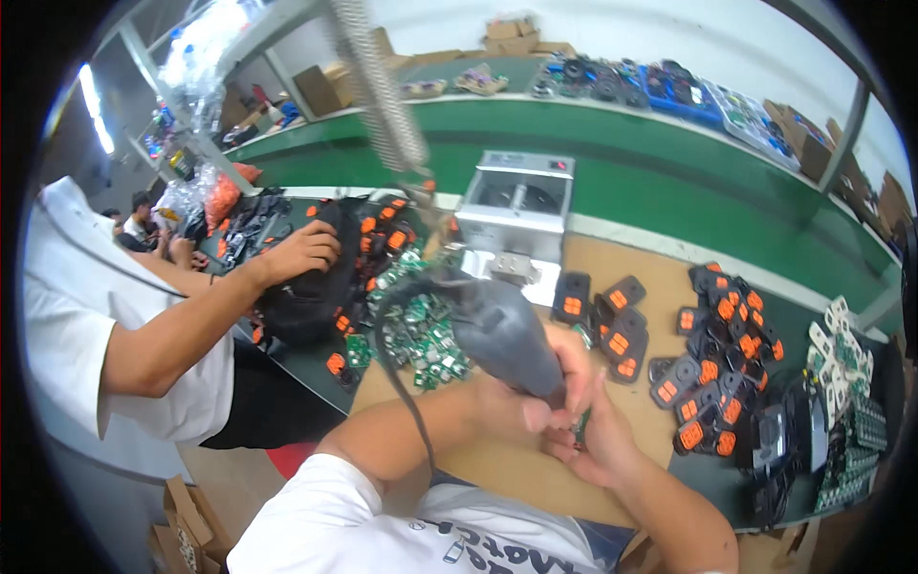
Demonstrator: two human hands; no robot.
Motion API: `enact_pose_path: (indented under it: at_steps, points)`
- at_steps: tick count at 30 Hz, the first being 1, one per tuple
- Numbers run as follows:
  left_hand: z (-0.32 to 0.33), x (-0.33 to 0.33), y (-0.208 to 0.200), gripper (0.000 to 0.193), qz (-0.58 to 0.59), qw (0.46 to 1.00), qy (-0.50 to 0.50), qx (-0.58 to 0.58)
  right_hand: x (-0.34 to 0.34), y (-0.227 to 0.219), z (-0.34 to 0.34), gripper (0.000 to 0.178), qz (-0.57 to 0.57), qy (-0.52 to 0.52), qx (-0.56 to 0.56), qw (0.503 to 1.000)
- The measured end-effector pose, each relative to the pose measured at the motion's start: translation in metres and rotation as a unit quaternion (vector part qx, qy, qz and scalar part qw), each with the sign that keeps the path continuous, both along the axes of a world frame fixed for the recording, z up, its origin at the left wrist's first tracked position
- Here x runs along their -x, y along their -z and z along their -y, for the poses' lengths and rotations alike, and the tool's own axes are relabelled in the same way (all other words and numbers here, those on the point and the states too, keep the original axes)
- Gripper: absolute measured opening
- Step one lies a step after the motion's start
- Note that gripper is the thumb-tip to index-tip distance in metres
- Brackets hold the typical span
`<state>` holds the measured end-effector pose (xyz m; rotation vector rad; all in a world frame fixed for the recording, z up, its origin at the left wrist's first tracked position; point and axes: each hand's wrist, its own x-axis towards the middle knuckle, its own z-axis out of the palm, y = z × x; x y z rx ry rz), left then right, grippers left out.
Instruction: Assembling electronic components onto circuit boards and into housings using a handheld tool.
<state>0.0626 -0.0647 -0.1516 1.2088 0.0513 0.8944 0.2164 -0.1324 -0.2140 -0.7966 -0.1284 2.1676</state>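
Note:
In front of my chest, over the tan board, my two hands meet. My left hand (pixel 516 409) is partly hidden behind a dark grey, rounded tool body (pixel 507 335) with a black cable, which hangs below a coiled metal spring (pixel 378 81). Its bent fingers and thumb come down to the fingertips of my right hand (pixel 601 442); what it grips is covered. My right hand is closed, pinching a small green part (pixel 580 423) that looks like a circuit board, mostly hidden by fingers. Several green circuit boards (pixel 421 335) lie heaped to the left of the tool.
A silver machine (pixel 516 215) stands behind my hands. Black housings with orange buttons (pixel 622 335) lie right of it, with a larger pile (pixel 722 354) beyond. White frames (pixel 837 354) and board panels (pixel 851 469) are far right. At left, a co-worker's hand (pixel 301 253) rests on a black bag.

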Motion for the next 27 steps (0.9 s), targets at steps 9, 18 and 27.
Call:
enact_pose_path:
  at_steps: [9,18,27]
  points:
    - [0.027,-0.014,-0.006,0.045,0.011,0.972,-0.237,0.011,0.005,-0.001,-0.004,0.052,0.000,0.040,0.032,0.999]
    - [0.031,-0.016,-0.004,0.044,-0.008,0.974,-0.225,0.023,0.006,0.003,0.005,0.043,0.006,0.069,0.046,0.997]
    - [0.030,-0.016,0.000,0.044,-0.005,0.976,-0.216,0.004,0.006,0.008,0.003,0.042,0.004,0.074,0.051,0.996]
